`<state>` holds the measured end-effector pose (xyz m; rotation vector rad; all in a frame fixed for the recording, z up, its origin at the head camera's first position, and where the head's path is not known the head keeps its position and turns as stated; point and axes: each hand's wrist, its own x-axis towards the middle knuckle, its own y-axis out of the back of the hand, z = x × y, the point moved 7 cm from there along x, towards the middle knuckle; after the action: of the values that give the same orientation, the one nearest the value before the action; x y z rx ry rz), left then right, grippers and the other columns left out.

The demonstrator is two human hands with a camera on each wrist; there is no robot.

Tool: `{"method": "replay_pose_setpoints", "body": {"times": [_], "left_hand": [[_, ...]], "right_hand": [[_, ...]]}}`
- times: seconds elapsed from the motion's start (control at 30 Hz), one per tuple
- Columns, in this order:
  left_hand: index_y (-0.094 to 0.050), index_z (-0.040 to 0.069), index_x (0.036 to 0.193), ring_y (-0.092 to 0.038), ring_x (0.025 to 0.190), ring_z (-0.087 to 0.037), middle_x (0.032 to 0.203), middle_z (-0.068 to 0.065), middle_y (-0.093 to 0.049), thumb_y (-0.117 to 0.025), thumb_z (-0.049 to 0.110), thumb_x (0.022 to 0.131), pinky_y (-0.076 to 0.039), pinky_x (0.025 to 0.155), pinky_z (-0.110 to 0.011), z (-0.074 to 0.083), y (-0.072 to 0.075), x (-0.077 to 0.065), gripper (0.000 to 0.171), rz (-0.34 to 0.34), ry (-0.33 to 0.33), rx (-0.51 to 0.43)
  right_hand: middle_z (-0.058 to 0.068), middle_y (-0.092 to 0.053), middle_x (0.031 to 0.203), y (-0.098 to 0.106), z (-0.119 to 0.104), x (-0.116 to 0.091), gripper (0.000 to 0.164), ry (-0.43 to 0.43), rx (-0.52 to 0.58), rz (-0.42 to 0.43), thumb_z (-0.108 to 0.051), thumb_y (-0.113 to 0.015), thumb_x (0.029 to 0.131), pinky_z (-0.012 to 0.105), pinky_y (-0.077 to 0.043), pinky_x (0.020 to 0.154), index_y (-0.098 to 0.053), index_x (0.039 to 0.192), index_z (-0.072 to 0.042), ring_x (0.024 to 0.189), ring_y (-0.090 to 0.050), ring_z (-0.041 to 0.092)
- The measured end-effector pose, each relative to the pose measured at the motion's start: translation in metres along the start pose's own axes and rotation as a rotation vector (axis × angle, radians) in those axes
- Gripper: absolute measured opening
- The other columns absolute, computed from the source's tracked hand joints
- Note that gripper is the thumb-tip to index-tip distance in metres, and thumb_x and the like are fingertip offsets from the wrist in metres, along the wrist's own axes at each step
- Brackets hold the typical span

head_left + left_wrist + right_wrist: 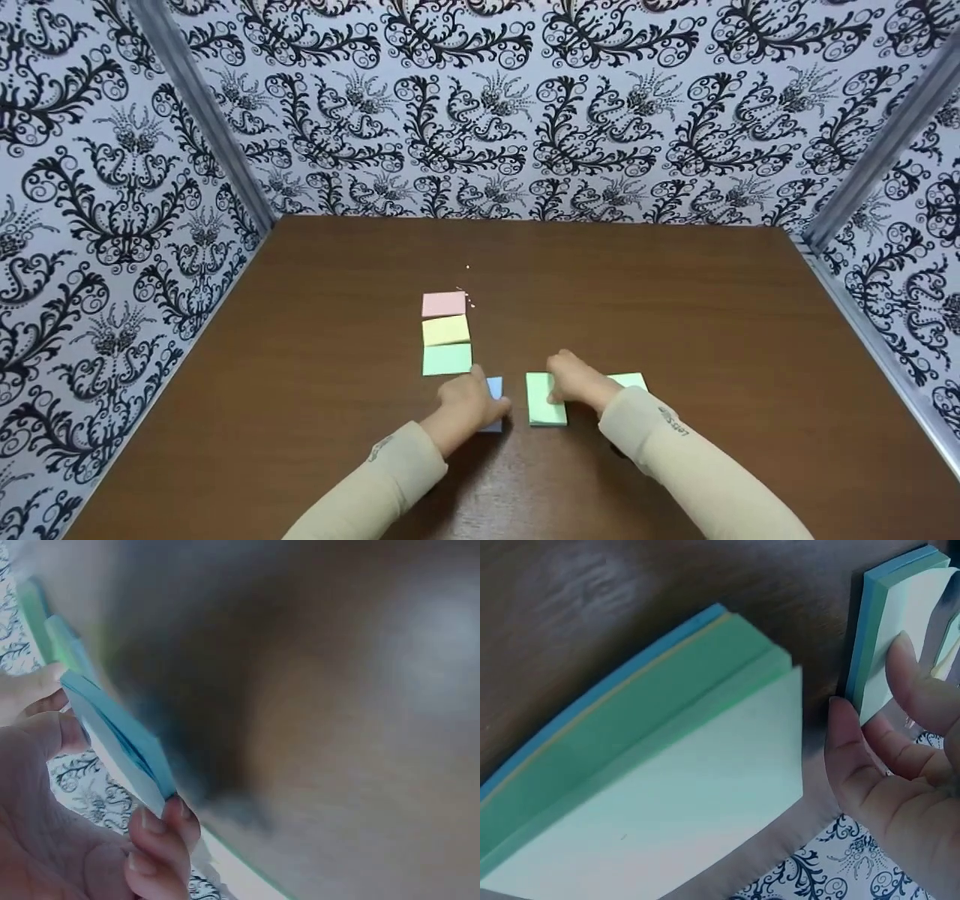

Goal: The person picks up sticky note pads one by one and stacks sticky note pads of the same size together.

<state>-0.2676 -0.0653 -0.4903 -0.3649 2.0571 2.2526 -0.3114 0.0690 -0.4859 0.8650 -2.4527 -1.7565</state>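
My left hand (463,401) holds a blue sticky-note pad (495,388) over the brown table. In the left wrist view that blue pad (124,739) is pinched edgewise between thumb and fingers, its sheets slightly parted. To the right, my right hand (581,381) grips a light green sticky-note pad (541,397). Seen from the right wrist, the thumb presses on the pale top of this green pad (900,622), which has a blue layer underneath, and a fingertip is at its edge. Partly hidden behind the right wrist lies a thicker sticky-note stack (628,379), green above with thin yellow and blue layers below.
Beyond the left hand, a pink pad (444,304), a yellow pad (446,330) and a mint green pad (448,360) form a column on the table (675,300). Small white specks lie beside the pink pad. Patterned walls (495,112) enclose the table at the back and sides.
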Motion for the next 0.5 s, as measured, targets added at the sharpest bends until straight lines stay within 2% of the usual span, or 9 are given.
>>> {"method": "replay_pose_setpoints", "body": {"times": [0.13, 0.17, 0.27, 0.37, 0.5], "left_hand": [[-0.041, 0.001, 0.130, -0.062, 0.074, -0.024, 0.087, -0.015, -0.064, -0.055, 0.058, 0.079, -0.048, 0.061, -0.035, 0.019, 0.005, 0.004, 0.078, 0.012, -0.039, -0.036], [-0.042, 0.001, 0.128, -0.063, 0.075, -0.024, 0.088, -0.015, -0.064, -0.056, 0.058, 0.078, -0.048, 0.061, -0.036, 0.024, 0.006, 0.005, 0.077, 0.021, -0.049, -0.041], [-0.047, 0.002, 0.120, -0.063, 0.078, -0.025, 0.089, -0.014, -0.064, -0.058, 0.057, 0.076, -0.048, 0.062, -0.036, 0.038, 0.008, 0.008, 0.071, 0.045, -0.059, -0.060], [-0.049, 0.004, 0.111, -0.063, 0.079, -0.025, 0.087, -0.013, -0.064, -0.059, 0.056, 0.075, -0.048, 0.062, -0.036, 0.051, 0.008, 0.011, 0.064, 0.058, -0.055, -0.066], [-0.051, 0.006, 0.109, -0.063, 0.074, -0.023, 0.083, -0.011, -0.064, -0.057, 0.060, 0.076, -0.048, 0.061, -0.036, 0.068, 0.005, 0.014, 0.063, 0.074, -0.059, -0.042]], "right_hand": [[0.032, -0.041, 0.131, 0.002, 0.002, -0.003, 0.049, -0.019, 0.036, -0.029, -0.005, -0.070, 0.079, 0.050, -0.034, 0.099, -0.049, 0.119, 0.013, 0.125, -0.034, 0.043], [0.032, -0.040, 0.131, 0.003, 0.003, -0.003, 0.049, -0.016, 0.035, -0.037, -0.004, -0.068, 0.080, 0.050, -0.034, 0.098, -0.048, 0.121, 0.013, 0.125, -0.035, 0.044], [0.030, -0.048, 0.123, 0.008, 0.006, -0.001, 0.039, -0.003, 0.027, -0.053, 0.004, -0.060, 0.082, 0.048, -0.041, 0.091, -0.048, 0.119, 0.012, 0.117, -0.044, 0.042], [0.024, -0.056, 0.111, 0.014, 0.011, 0.002, 0.031, 0.010, 0.022, -0.056, 0.012, -0.050, 0.081, 0.043, -0.045, 0.080, -0.056, 0.111, 0.007, 0.106, -0.052, 0.037], [0.019, -0.059, 0.107, 0.017, 0.017, 0.004, 0.027, 0.015, 0.038, -0.062, 0.011, -0.051, 0.082, 0.041, -0.046, 0.080, -0.060, 0.107, 0.004, 0.102, -0.055, 0.034]]}}
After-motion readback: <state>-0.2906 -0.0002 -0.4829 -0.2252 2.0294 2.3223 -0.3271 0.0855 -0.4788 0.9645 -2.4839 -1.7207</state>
